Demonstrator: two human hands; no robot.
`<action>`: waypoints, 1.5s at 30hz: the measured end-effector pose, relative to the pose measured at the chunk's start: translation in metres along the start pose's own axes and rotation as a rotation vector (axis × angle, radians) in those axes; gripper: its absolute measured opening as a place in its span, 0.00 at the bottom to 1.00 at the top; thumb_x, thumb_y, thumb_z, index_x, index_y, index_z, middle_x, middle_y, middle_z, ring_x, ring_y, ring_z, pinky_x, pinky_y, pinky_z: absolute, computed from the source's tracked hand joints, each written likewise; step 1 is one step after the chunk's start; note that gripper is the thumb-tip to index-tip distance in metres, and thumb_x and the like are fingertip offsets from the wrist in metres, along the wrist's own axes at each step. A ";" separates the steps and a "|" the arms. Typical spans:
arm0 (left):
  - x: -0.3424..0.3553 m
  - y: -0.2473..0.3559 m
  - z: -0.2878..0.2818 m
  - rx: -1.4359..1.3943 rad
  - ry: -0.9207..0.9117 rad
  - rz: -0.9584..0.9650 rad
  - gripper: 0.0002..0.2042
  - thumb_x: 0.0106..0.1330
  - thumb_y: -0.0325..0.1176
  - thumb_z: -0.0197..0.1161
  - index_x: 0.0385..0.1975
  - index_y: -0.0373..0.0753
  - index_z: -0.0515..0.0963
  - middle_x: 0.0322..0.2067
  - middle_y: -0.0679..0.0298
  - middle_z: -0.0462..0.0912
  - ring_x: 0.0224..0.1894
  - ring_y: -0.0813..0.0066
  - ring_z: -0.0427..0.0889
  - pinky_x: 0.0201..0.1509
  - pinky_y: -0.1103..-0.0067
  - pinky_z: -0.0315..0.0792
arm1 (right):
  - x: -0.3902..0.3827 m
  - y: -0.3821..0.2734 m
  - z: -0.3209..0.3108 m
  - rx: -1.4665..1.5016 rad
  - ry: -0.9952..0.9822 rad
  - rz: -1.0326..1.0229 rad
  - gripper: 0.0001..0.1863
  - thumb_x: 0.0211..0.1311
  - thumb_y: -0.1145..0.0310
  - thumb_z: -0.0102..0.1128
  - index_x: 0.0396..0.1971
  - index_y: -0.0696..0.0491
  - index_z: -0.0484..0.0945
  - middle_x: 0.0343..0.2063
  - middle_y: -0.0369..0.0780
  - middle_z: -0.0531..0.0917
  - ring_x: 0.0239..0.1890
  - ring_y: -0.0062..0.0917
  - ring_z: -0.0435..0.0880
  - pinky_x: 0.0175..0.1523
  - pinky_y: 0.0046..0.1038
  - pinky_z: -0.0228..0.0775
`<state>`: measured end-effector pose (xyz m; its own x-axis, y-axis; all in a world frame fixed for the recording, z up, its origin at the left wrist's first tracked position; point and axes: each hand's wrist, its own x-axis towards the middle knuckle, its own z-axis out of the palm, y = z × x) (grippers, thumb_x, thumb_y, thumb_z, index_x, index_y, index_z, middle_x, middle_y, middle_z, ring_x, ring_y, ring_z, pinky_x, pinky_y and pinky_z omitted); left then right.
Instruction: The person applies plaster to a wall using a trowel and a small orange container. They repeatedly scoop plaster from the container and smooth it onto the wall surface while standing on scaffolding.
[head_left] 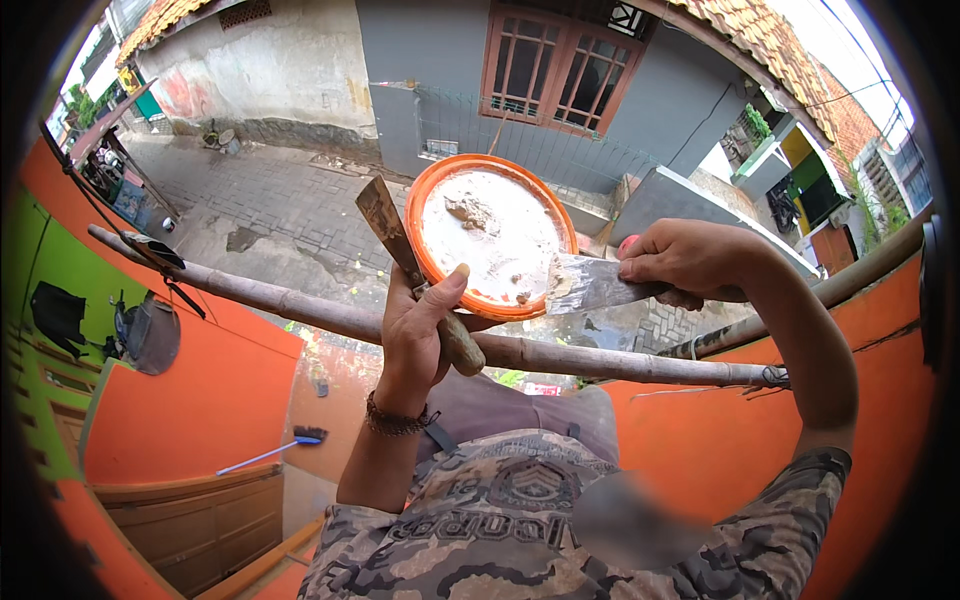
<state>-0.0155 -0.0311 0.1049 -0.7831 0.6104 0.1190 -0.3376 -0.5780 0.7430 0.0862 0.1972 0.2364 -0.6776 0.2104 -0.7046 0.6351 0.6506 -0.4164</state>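
Observation:
My left hand [418,325] is closed round the wooden handle of a putty knife [385,222], whose dirty blade points up and to the left. The same hand also steadies an orange round tub [418,240] by its near rim, thumb on the edge. White powder or paste [495,240] fills the tub, with a brownish lump near its far left side. My right hand [680,262] grips a wide scraper [595,284], its blade smeared with pale paste. The scraper's tip is at the tub's right rim. Its handle is mostly hidden in my fingers.
A bamboo pole [290,300] crosses below the tub, and another pole [850,280] runs at the right. Orange walls [190,420] stand on both sides. Far below lie a paved lane [270,200] and a blue-handled broom [265,456]. A grey house [430,60] stands opposite.

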 end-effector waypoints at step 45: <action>-0.023 -0.029 -0.006 0.189 0.001 0.236 0.24 0.61 0.23 0.58 0.56 0.33 0.58 0.48 0.60 0.70 0.48 0.77 0.72 0.55 0.79 0.68 | 0.026 0.008 0.073 0.262 0.476 -0.454 0.13 0.66 0.65 0.54 0.47 0.53 0.70 0.16 0.46 0.79 0.20 0.28 0.78 0.31 0.32 0.65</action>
<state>0.0094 -0.0319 0.0760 -0.8288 0.4707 0.3025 -0.0429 -0.5925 0.8044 0.1007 0.1546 0.1734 -0.9471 0.2954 -0.1256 0.2793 0.5655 -0.7760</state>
